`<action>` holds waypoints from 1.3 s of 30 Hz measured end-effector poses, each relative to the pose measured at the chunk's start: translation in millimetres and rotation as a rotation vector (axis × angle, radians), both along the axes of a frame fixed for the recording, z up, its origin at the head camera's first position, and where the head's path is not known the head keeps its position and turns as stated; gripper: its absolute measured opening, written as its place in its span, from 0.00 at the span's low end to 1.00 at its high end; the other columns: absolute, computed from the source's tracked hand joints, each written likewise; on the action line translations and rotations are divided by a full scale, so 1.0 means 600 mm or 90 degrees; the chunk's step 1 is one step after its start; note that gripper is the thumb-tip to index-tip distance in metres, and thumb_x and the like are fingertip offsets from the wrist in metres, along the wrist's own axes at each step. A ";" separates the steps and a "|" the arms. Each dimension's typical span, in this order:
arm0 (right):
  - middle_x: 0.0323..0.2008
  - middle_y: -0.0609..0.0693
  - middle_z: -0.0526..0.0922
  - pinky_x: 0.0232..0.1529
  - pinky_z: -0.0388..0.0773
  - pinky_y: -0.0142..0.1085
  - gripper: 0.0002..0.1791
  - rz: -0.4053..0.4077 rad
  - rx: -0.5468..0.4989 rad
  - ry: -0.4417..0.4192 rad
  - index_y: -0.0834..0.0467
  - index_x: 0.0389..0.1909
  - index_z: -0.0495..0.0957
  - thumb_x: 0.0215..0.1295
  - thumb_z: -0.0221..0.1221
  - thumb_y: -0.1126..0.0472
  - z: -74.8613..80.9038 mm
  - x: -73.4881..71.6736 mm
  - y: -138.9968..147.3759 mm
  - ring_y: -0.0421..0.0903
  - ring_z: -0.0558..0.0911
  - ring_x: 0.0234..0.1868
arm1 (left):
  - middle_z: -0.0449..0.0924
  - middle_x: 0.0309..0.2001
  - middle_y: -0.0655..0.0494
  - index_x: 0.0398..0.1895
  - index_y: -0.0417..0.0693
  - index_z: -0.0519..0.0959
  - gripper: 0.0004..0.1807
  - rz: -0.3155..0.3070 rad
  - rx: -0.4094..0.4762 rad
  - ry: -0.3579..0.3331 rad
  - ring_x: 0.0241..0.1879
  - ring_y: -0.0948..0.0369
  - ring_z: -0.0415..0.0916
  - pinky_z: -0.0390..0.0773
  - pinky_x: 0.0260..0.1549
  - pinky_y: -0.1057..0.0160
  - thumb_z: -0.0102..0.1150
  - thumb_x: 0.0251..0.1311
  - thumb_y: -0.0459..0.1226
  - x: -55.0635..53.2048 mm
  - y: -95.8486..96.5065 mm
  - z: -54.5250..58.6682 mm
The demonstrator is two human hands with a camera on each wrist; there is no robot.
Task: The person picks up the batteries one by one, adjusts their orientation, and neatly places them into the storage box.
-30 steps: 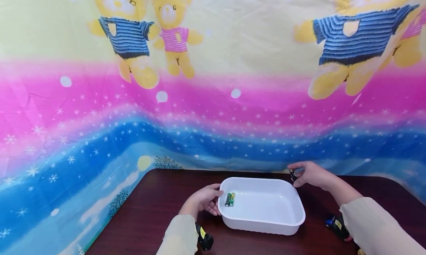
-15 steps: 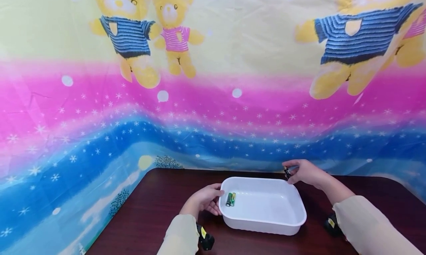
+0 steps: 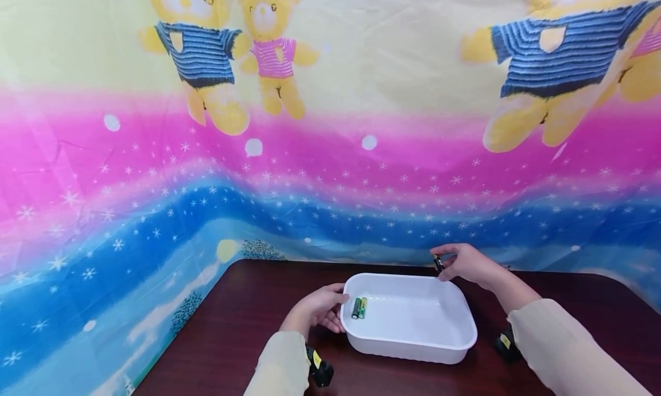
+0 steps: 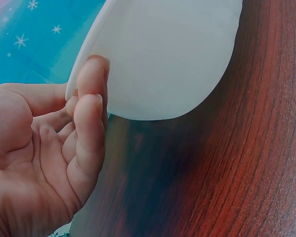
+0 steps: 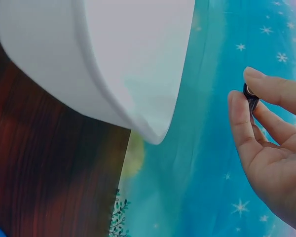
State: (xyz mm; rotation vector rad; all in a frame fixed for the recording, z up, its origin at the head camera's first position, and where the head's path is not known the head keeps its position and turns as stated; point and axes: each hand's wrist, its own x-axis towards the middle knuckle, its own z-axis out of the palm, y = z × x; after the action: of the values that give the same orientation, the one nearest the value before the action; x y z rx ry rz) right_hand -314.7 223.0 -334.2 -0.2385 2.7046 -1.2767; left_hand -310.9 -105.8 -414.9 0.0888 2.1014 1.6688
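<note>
Black battery: pinched by my right hand, near the far right corner of the white tray.
Left hand: I grip the tray's left rim, probably for holding it steady.

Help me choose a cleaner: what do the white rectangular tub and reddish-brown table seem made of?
White rectangular tub: probably plastic, smooth, slightly glossy, from its moulded-looking rim and small highlights.
Reddish-brown table: wood or wood-look laminate, softly shiny; streaky grain shows, but may be printed.
</note>
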 end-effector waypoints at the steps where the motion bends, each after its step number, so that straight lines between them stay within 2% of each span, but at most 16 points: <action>1: 0.53 0.67 0.69 0.45 0.77 0.52 0.40 0.001 -0.001 0.000 0.66 0.62 0.65 0.45 0.70 0.67 0.001 -0.001 -0.002 0.60 0.71 0.51 | 0.76 0.32 0.36 0.66 0.50 0.62 0.24 -0.001 -0.001 0.001 0.16 0.55 0.78 0.82 0.19 0.58 0.47 0.68 0.40 0.000 0.000 0.000; 8: 0.55 0.67 0.68 0.47 0.76 0.53 0.39 0.010 -0.018 0.000 0.66 0.62 0.65 0.47 0.69 0.68 0.001 -0.007 -0.014 0.61 0.70 0.53 | 0.75 0.27 0.36 0.67 0.49 0.60 0.25 -0.009 0.002 0.007 0.15 0.55 0.77 0.81 0.17 0.59 0.46 0.68 0.39 -0.003 0.001 0.000; 17: 0.53 0.65 0.70 0.46 0.77 0.51 0.38 0.018 -0.049 -0.004 0.65 0.62 0.66 0.46 0.69 0.69 -0.008 -0.017 -0.019 0.59 0.72 0.51 | 0.75 0.27 0.37 0.67 0.49 0.61 0.25 -0.005 -0.003 0.009 0.15 0.56 0.77 0.81 0.17 0.59 0.47 0.68 0.40 -0.001 0.002 0.003; 27: 0.51 0.63 0.72 0.46 0.78 0.50 0.40 0.009 -0.072 -0.008 0.64 0.62 0.67 0.43 0.71 0.68 -0.006 -0.029 -0.034 0.57 0.72 0.50 | 0.74 0.27 0.38 0.66 0.49 0.61 0.24 -0.002 -0.003 0.009 0.15 0.56 0.77 0.81 0.17 0.60 0.47 0.67 0.39 0.003 0.000 0.003; 31: 0.47 0.59 0.74 0.49 0.76 0.51 0.40 0.020 -0.096 -0.016 0.63 0.62 0.67 0.43 0.71 0.69 -0.006 -0.033 -0.039 0.53 0.73 0.47 | 0.74 0.26 0.39 0.66 0.49 0.61 0.24 0.000 -0.003 0.014 0.15 0.55 0.77 0.81 0.17 0.59 0.47 0.67 0.40 0.003 0.000 -0.001; 39: 0.47 0.58 0.74 0.49 0.76 0.50 0.38 0.052 -0.111 -0.002 0.62 0.62 0.68 0.45 0.70 0.67 -0.011 -0.052 -0.044 0.52 0.74 0.47 | 0.75 0.27 0.39 0.67 0.49 0.61 0.25 0.001 -0.004 0.011 0.15 0.56 0.77 0.81 0.17 0.60 0.48 0.67 0.41 0.005 0.000 0.000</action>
State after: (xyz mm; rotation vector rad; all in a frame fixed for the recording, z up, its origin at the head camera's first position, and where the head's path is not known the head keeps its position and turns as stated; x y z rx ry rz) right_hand -346.0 196.3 -341.0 -0.3623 2.5540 -1.4869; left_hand -307.6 -105.6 -414.6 0.1012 2.1200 1.6678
